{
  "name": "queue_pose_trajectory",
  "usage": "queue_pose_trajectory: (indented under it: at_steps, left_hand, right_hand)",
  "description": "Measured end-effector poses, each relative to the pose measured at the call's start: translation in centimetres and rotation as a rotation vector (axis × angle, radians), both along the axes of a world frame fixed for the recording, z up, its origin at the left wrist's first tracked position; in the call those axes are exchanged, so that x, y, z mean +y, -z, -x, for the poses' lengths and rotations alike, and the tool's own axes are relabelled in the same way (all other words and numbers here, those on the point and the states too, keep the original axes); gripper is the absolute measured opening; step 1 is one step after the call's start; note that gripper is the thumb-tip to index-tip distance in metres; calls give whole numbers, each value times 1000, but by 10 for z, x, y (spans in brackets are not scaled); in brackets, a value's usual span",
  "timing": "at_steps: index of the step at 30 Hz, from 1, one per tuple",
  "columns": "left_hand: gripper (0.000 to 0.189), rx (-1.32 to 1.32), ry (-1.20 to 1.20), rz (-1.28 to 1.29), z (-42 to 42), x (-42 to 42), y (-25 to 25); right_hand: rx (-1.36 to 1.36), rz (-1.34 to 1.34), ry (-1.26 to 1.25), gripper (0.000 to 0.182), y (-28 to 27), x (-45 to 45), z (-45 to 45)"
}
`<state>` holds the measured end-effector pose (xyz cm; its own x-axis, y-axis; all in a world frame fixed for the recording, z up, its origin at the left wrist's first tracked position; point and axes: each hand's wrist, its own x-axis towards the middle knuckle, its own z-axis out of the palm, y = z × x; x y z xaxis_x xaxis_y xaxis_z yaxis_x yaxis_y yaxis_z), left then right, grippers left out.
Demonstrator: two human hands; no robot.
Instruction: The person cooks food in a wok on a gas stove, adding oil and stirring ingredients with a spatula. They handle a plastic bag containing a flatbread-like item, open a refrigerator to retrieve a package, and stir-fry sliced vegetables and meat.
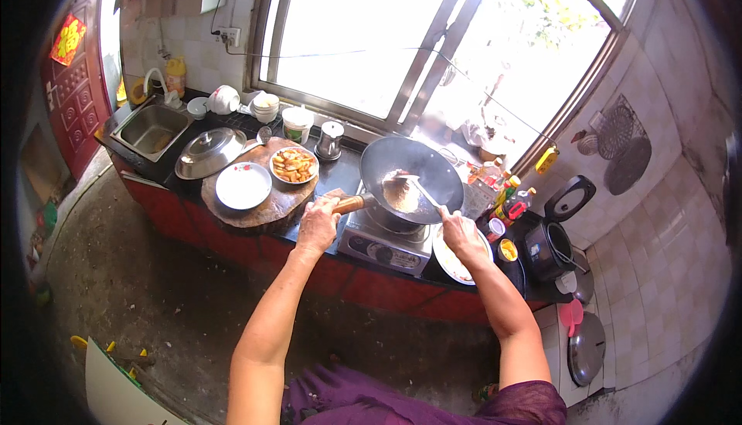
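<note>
My left hand (317, 225) grips the wooden handle of a dark wok (377, 155), which sits tilted over a gas stove (385, 245). In my right hand (462, 234) is the handle of a metal spatula (426, 192), its blade inside the wok at a pale brown, crumbly food (400, 195). Partly hidden under my right forearm, a white bowl (446, 260) with pale contents stands right of the stove. Left of the wok, a round wooden chopping board (255, 216) bears an empty white plate (243, 186) and a plate of browned food pieces (294, 165).
A metal lid (210, 150) and a sink (152, 129) are at the left. Stacked bowls (265, 107), a white tub (298, 123) and a metal canister (330, 140) line the window side. Sauce bottles (513, 207) and an open black cooker (549, 251) stand at the right.
</note>
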<state>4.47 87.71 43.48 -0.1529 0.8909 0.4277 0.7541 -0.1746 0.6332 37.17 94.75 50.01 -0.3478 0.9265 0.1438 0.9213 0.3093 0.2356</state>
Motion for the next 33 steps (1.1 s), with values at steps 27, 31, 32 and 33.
queue_pose_trajectory:
  at_steps: [27,31,32,33]
  left_hand:
    - [36,-26,15,-30,0,-4,-7]
    - [36,-25,-11,-3,-1,-1,0]
    - [36,-18,-23,0,2,-2,0]
    - [36,-12,-24,1,2,-3,-1]
  right_hand:
    - [18,65,46,32,-16,-63,20]
    - [312,-34,-1,33,-6,-30,-8]
    - [320,-66,-13,31,-10,-33,-4]
    - [326,-100,-15,30,-13,-37,-3]
